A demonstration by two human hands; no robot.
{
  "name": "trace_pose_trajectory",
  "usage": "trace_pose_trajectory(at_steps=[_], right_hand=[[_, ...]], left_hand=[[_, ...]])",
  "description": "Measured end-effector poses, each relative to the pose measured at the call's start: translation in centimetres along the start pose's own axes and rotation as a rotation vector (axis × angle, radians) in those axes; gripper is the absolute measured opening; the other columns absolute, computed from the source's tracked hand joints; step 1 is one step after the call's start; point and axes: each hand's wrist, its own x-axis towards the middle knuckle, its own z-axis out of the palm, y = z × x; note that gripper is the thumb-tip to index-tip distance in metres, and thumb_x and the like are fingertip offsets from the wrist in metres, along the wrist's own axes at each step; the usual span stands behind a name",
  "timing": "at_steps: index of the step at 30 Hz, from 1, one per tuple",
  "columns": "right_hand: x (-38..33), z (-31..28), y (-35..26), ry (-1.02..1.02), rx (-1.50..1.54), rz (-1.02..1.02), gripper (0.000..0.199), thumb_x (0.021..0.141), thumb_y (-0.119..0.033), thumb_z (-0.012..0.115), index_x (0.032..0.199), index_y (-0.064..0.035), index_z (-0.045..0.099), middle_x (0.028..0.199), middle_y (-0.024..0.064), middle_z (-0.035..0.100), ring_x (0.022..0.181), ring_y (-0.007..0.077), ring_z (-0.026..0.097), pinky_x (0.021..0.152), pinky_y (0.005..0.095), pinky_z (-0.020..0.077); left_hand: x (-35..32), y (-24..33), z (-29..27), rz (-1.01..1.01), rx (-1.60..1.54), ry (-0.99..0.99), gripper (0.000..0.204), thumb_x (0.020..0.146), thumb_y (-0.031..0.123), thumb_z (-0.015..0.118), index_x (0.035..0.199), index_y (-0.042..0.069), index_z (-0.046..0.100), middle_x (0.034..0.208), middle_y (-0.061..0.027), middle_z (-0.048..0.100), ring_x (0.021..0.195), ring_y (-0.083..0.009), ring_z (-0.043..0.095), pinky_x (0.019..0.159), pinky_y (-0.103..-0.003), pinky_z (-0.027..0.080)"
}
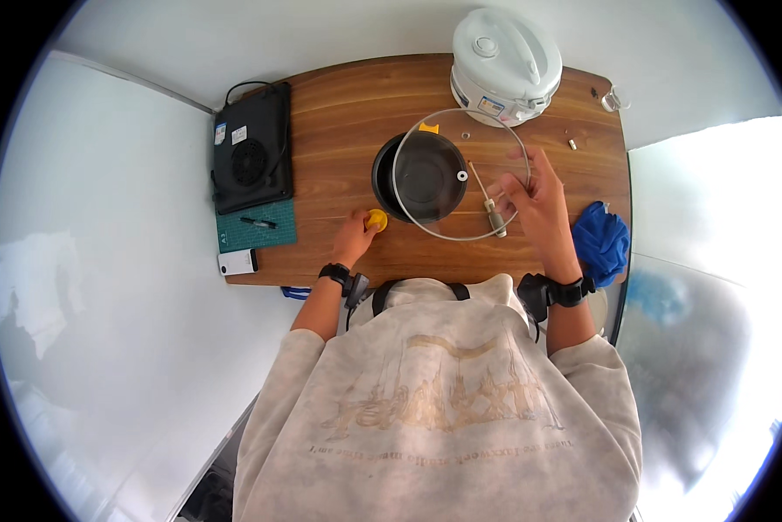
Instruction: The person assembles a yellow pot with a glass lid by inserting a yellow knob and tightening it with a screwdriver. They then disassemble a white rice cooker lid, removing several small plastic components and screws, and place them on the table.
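My right hand [539, 198] holds a clear round glass lid [426, 233] by its metal rim, tilted above the table and partly over a black pot [383, 174]. A small pale ring [462, 176] shows in the lid. My left hand [352, 238] is closed on a rounded yellow piece [376, 219] like a knob, at the near left of the pot; I cannot tell whether it touches the pot. On the pot's far side is a yellow handle [429, 128]. A screwdriver [495, 217] lies on the table beside my right fingers, partly seen through the lid.
A white rice cooker [504, 65] stands at the back. Left are a black hotplate [253, 161], a green cutting mat [278, 231], a pen [258, 223] and a phone [236, 262]. Right are a blue cloth [601, 237], a clear glass [612, 100] and a small metal piece [573, 144].
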Motion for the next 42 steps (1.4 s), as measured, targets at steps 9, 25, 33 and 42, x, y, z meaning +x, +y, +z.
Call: trace_pose_trajectory(at_steps=[9,25,33,42], right_hand=[[-0.2,-0.7,0.2,-0.134,0.003,-0.069,0.033,0.095,-0.001,0.058,0.128,-0.0016,0.051,0.081,0.0054,0.069,0.066,0.0074,0.058,0.065,0.0242,0.0489],[-0.8,5.0,-3.9,-0.491,0.065,-0.101,0.03,0.094,0.0,0.058,0.123,-0.0061,0.053,0.078,0.0048,0.07,0.064,0.0073,0.059,0.063,0.0243,0.0488],[-1.5,4.6,-4.3,-0.413,0.034,-0.136,0.029,0.094,-0.001,0.059,0.123,-0.006,0.053,0.078,0.0049,0.07,0.064,0.0075,0.061,0.063,0.0242,0.049],[-1.7,4.7,-4.5,-0.392,0.047,-0.145,0.031,0.093,0.0,0.059,0.123,-0.0041,0.052,0.076,0.0045,0.069,0.062,0.0076,0.058,0.062,0.0241,0.048]], left_hand=[[-2.8,2.8,-12.8,-0.245,-1.354,-0.329,0.038,0.106,0.036,0.043,0.126,0.007,0.057,0.116,-0.0055,0.066,0.103,-0.0169,0.065,0.085,-0.028,0.053],[-5.9,14.4,-16.7,0.116,-1.296,-0.81,0.04,0.101,0.026,0.058,0.13,-0.001,0.053,0.115,-0.0102,0.065,0.101,-0.0198,0.066,0.079,-0.035,0.059],[-6.6,16.5,-17.6,0.145,-1.196,-0.806,0.04,0.102,0.029,0.056,0.129,0.0,0.056,0.113,-0.0059,0.065,0.1,-0.0148,0.065,0.078,-0.03,0.059],[-7.4,18.4,-18.1,0.155,-1.193,-0.723,0.042,0.097,0.016,0.063,0.134,0.006,0.046,0.111,-0.0081,0.062,0.094,-0.0187,0.067,0.071,-0.031,0.06]])
